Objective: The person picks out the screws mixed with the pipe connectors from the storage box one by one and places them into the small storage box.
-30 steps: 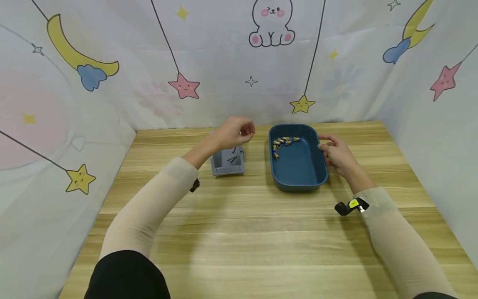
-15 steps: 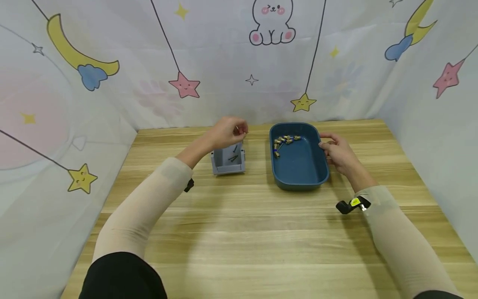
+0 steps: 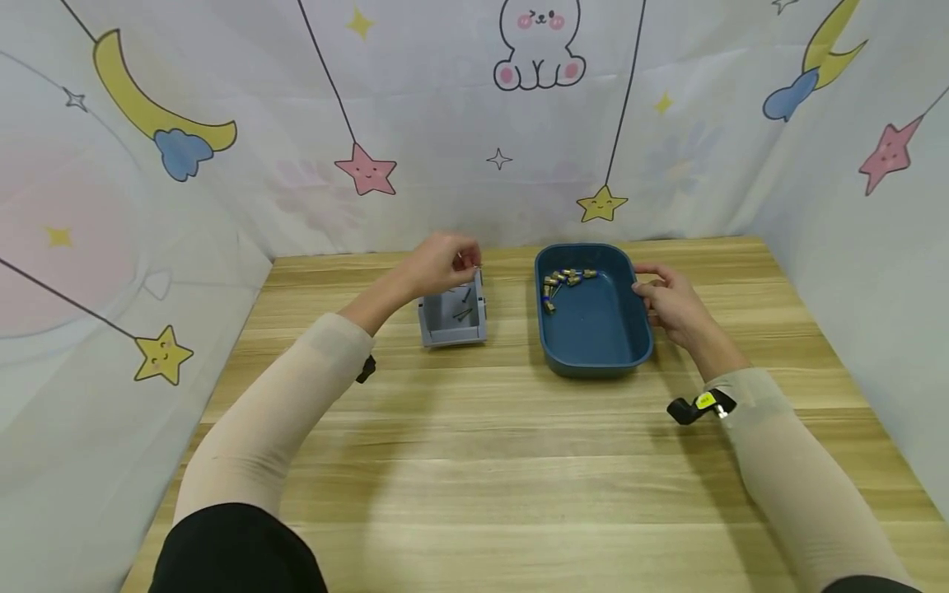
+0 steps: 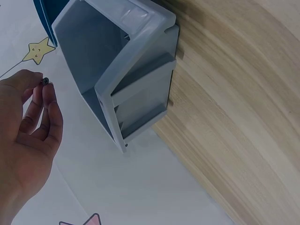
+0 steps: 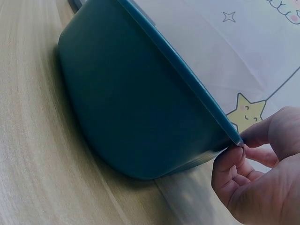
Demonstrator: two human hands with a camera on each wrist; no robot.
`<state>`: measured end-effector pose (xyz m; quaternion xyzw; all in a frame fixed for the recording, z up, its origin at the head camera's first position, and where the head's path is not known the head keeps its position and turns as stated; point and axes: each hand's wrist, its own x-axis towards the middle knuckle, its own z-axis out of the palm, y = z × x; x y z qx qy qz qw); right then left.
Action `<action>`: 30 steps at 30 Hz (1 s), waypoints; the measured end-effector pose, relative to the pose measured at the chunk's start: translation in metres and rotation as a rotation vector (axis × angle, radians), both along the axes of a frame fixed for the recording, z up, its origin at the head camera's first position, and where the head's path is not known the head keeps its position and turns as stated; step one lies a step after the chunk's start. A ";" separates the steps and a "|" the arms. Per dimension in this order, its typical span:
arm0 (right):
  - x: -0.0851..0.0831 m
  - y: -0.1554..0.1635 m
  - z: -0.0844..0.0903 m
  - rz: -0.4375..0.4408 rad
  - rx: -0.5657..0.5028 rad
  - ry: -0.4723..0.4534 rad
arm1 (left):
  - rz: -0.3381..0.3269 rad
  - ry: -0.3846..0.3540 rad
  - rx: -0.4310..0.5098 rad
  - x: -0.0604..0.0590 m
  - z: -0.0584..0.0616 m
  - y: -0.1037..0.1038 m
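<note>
My left hand [image 3: 443,262] hovers over the far right corner of the small grey bin [image 3: 453,317], fingers curled and pinching a tiny dark part [image 4: 44,81] between thumb and fingertip. In the left wrist view it is only a dark speck, so it is probably a small screw, though I cannot make out its shape. A few thin dark pieces [image 3: 463,311] lie inside the bin; from the head view they are too small to tell apart.

My right hand [image 3: 670,301] grips the right rim of the blue tray [image 3: 593,346], thumb over the edge and fingers curled beneath it. In the right wrist view the tray's wall fills the frame and hides its contents, and my hand is cut off at the lower right corner. A cluster of small brass-coloured fittings [image 3: 563,280] sits in the tray's far left corner. The tray stands just right of the bin on the wooden table [image 3: 474,461], apart from it.
</note>
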<state>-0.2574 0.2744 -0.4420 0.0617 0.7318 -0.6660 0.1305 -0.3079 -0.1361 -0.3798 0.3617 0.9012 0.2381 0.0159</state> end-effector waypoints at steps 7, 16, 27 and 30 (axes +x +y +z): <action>0.001 -0.001 0.000 -0.001 -0.016 0.003 | 0.034 -0.017 -0.025 0.002 0.002 -0.006; 0.001 0.000 0.001 0.004 -0.018 0.005 | 0.031 -0.007 -0.071 0.001 -0.005 -0.012; 0.000 0.002 -0.003 0.005 -0.020 0.008 | 0.054 -0.049 -0.113 0.001 -0.020 -0.019; -0.001 0.002 -0.003 0.009 -0.020 0.014 | 0.055 -0.050 -0.119 0.001 -0.022 -0.020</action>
